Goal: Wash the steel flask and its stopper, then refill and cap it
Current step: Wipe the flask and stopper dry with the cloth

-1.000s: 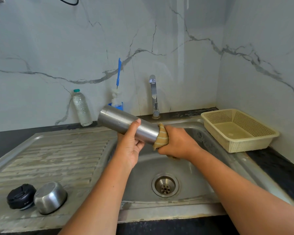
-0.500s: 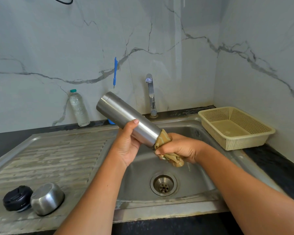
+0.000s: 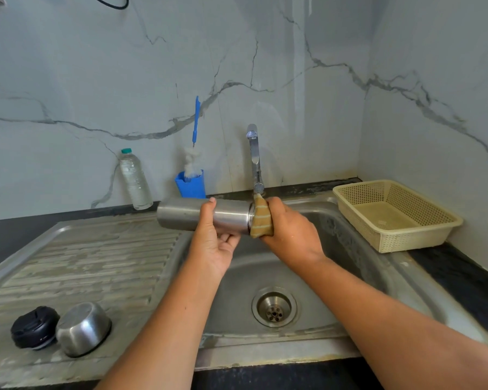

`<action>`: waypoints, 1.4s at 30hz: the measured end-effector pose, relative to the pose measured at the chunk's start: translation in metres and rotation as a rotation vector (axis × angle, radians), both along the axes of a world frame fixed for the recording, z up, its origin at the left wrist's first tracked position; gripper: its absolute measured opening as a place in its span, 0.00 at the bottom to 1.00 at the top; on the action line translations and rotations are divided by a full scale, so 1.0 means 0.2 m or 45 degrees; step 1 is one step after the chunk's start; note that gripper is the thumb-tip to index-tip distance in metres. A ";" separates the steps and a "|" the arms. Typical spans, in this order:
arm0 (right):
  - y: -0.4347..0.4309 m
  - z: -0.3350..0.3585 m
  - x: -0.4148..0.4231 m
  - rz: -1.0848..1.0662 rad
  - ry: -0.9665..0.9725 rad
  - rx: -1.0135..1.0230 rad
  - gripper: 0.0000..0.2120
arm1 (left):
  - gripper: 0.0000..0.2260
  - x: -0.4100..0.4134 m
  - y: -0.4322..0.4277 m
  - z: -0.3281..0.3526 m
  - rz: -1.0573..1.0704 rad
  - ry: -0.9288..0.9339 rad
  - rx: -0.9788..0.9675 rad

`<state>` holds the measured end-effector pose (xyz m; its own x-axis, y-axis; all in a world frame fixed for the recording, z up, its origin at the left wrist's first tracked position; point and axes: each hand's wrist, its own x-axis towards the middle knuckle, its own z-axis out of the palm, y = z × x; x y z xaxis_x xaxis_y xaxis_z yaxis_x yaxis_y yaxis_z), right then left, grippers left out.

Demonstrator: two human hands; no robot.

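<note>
The steel flask (image 3: pixel 186 215) lies level above the sink basin (image 3: pixel 307 277), its base pointing left. My left hand (image 3: pixel 213 243) grips its middle from below, thumb over the top. My right hand (image 3: pixel 289 230) holds a tan striped scrub cloth (image 3: pixel 261 218) wrapped over the flask's right end, hiding the mouth. On the draining board at lower left rest the black stopper (image 3: pixel 34 327) and the upturned steel cap cup (image 3: pixel 82 327), side by side.
The tap (image 3: pixel 253 156) stands behind the flask, no water running. A clear water bottle (image 3: pixel 134 180) and a blue holder with a bottle brush (image 3: pixel 191 181) stand by the wall. A cream plastic basket (image 3: pixel 395 215) sits on the right counter. The drain (image 3: pixel 274 307) is open.
The flask swung from a tilt with its base up-left to level, and both hands rose with it. The cloth stays on the flask's right end.
</note>
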<state>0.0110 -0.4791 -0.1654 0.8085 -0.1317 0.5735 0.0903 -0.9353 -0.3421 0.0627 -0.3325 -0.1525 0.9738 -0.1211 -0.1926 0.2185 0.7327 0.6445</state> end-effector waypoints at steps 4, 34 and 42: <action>0.00 -0.01 0.01 0.094 -0.033 0.240 0.23 | 0.24 -0.02 0.00 0.02 0.020 0.063 -0.060; 0.01 0.04 -0.02 0.516 0.032 0.606 0.20 | 0.25 0.12 0.08 -0.03 0.247 0.028 0.109; 0.05 0.03 -0.01 0.438 0.029 -0.185 0.24 | 0.27 0.15 0.10 -0.06 0.265 0.069 0.125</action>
<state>0.0091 -0.4697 -0.1592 0.8042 0.2315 0.5474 0.4017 -0.8905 -0.2135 0.0918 -0.3123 -0.1648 0.9638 0.1028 -0.2461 0.1057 0.7002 0.7061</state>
